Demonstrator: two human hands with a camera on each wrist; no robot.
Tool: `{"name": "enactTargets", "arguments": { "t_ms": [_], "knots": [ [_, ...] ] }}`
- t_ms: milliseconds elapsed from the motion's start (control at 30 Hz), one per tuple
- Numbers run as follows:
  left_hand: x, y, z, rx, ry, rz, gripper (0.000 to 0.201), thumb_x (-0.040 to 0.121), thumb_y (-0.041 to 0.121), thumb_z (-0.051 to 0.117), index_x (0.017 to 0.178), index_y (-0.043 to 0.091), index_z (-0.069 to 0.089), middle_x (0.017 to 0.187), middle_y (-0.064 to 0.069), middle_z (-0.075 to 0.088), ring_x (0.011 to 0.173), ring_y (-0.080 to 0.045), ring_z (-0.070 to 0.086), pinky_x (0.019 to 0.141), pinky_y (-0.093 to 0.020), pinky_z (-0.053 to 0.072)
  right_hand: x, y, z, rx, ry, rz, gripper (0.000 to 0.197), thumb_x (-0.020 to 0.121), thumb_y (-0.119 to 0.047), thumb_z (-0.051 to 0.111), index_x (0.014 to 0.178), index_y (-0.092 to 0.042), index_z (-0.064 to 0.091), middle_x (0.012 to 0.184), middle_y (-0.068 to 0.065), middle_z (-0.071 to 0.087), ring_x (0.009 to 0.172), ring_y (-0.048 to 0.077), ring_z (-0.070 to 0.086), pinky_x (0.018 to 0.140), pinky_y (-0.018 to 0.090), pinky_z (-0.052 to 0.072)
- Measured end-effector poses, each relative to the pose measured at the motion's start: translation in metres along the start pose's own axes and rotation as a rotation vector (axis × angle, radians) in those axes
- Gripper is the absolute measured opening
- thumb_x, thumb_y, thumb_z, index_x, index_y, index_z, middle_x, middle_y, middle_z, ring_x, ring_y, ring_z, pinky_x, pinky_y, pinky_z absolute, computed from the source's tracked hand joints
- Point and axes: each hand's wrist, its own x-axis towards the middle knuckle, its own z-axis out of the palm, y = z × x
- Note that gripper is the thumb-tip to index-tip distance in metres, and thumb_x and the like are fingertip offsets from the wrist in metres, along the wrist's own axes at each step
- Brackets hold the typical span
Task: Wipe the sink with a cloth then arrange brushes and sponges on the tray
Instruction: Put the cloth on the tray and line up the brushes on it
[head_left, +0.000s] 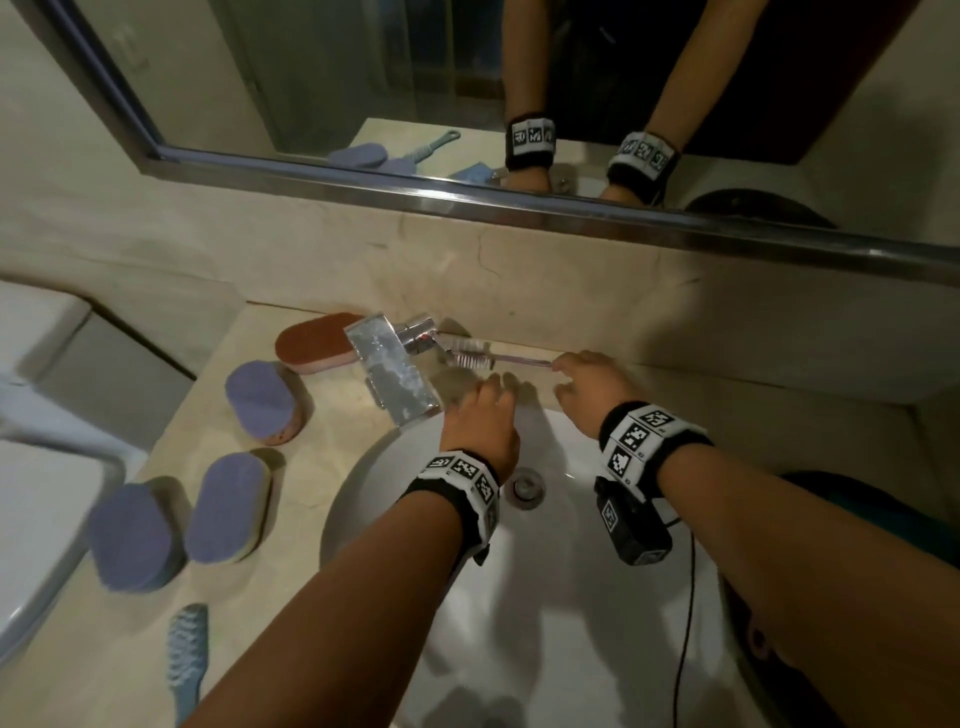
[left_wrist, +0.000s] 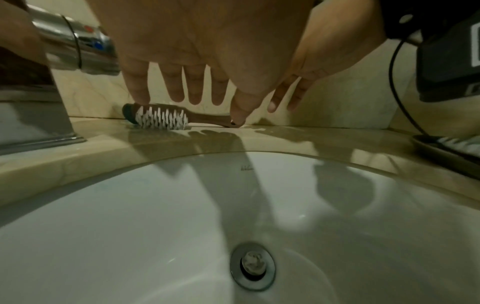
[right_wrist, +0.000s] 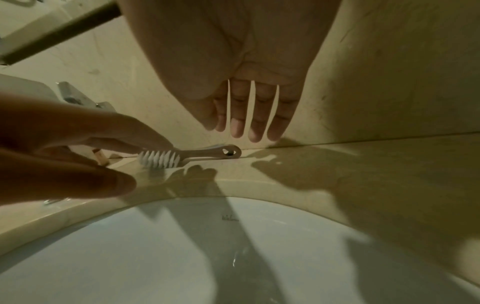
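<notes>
While both my hands, left (head_left: 480, 418) and right (head_left: 589, 384), hover with fingers spread, gripping nothing, the white sink (head_left: 571, 597) holds only its drain plug (head_left: 525, 487); a brush (head_left: 475, 358) lies on the bench (head_left: 311, 493).

Three purple sponges (head_left: 260, 400), one red-brown sponge (head_left: 317, 343), white brush bristles (left_wrist: 162, 120) and a white sink (head_left: 571, 597) are seen.
</notes>
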Motion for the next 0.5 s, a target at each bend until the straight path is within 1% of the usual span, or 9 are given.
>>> {"name": "enactTargets", "arguments": {
  "t_ms": [67, 100, 200, 267, 300, 367, 433, 500],
  "knots": [
    [0.011, 0.002, 0.004, -0.001, 0.022, -0.035, 0.065, 0.092, 0.018, 0.048, 0.148, 0.018, 0.017, 0.154, -0.007, 0.022, 0.141, -0.026, 0.024, 0.112, -0.046, 0.027, 0.017, 0.001, 0.001, -0.018, 0.007, -0.029, 0.035, 0.094, -0.012, 0.041, 0.127, -0.016, 0.052, 0.133, 0.008, 0.051, 0.122, 0.027, 0.046, 0.105, 0.033, 0.039],
    [0.015, 0.003, 0.006, -0.001, 0.024, -0.054, 0.065, 0.092, 0.018, 0.048, 0.149, 0.018, 0.016, 0.155, -0.007, 0.020, 0.142, -0.026, 0.022, 0.113, -0.047, 0.026, 0.025, 0.001, 0.000, -0.020, 0.001, -0.038, 0.037, 0.095, -0.011, 0.038, 0.129, -0.017, 0.052, 0.135, 0.008, 0.050, 0.124, 0.027, 0.046, 0.107, 0.032, 0.037],
    [0.026, 0.002, 0.012, -0.002, 0.007, -0.120, 0.068, 0.093, 0.014, 0.044, 0.151, 0.019, 0.008, 0.159, -0.005, 0.005, 0.147, -0.025, 0.009, 0.117, -0.049, 0.015, 0.044, -0.001, 0.003, -0.037, -0.023, -0.080, 0.039, 0.098, -0.017, 0.036, 0.135, -0.018, 0.048, 0.142, 0.005, 0.048, 0.129, 0.025, 0.044, 0.110, 0.030, 0.032],
    [0.033, 0.000, 0.014, -0.009, 0.023, -0.153, 0.068, 0.094, 0.010, 0.039, 0.151, 0.020, 0.003, 0.159, -0.004, -0.001, 0.148, -0.025, 0.001, 0.119, -0.049, 0.009, 0.052, -0.001, 0.005, -0.061, -0.019, -0.109, 0.039, 0.099, -0.020, 0.036, 0.135, -0.018, 0.049, 0.142, 0.004, 0.048, 0.129, 0.024, 0.045, 0.110, 0.032, 0.032],
    [0.037, 0.000, 0.014, -0.016, 0.042, -0.164, 0.068, 0.093, 0.006, 0.038, 0.151, 0.019, 0.004, 0.159, -0.004, 0.000, 0.148, -0.025, 0.000, 0.120, -0.050, 0.008, 0.055, 0.000, 0.006, -0.069, -0.010, -0.121, 0.038, 0.099, -0.021, 0.036, 0.134, -0.018, 0.050, 0.141, 0.004, 0.050, 0.128, 0.025, 0.047, 0.108, 0.032, 0.033],
    [0.044, -0.001, 0.015, -0.018, 0.076, -0.180, 0.067, 0.090, 0.000, 0.037, 0.149, 0.018, 0.010, 0.157, -0.006, 0.006, 0.147, -0.025, 0.003, 0.119, -0.050, 0.008, 0.060, 0.002, 0.007, -0.077, 0.010, -0.133, 0.036, 0.098, -0.023, 0.039, 0.131, -0.019, 0.053, 0.138, 0.003, 0.054, 0.124, 0.024, 0.051, 0.105, 0.033, 0.036],
    [0.049, -0.001, 0.015, 0.019, 0.101, -0.192, 0.065, 0.088, -0.003, 0.037, 0.146, 0.018, 0.018, 0.152, -0.007, 0.017, 0.144, -0.025, 0.013, 0.118, -0.050, 0.013, 0.062, 0.004, 0.007, -0.085, 0.018, -0.142, 0.033, 0.096, -0.026, 0.045, 0.126, -0.021, 0.058, 0.132, 0.003, 0.058, 0.118, 0.024, 0.055, 0.101, 0.033, 0.041],
    [0.052, -0.002, 0.016, 0.056, 0.127, -0.198, 0.061, 0.086, -0.005, 0.038, 0.141, 0.018, 0.027, 0.144, -0.008, 0.027, 0.137, -0.026, 0.025, 0.116, -0.048, 0.018, 0.061, 0.006, 0.007, -0.103, 0.010, -0.152, 0.028, 0.093, -0.028, 0.050, 0.118, -0.022, 0.063, 0.124, 0.003, 0.062, 0.111, 0.024, 0.058, 0.097, 0.034, 0.045]
  ]
}}
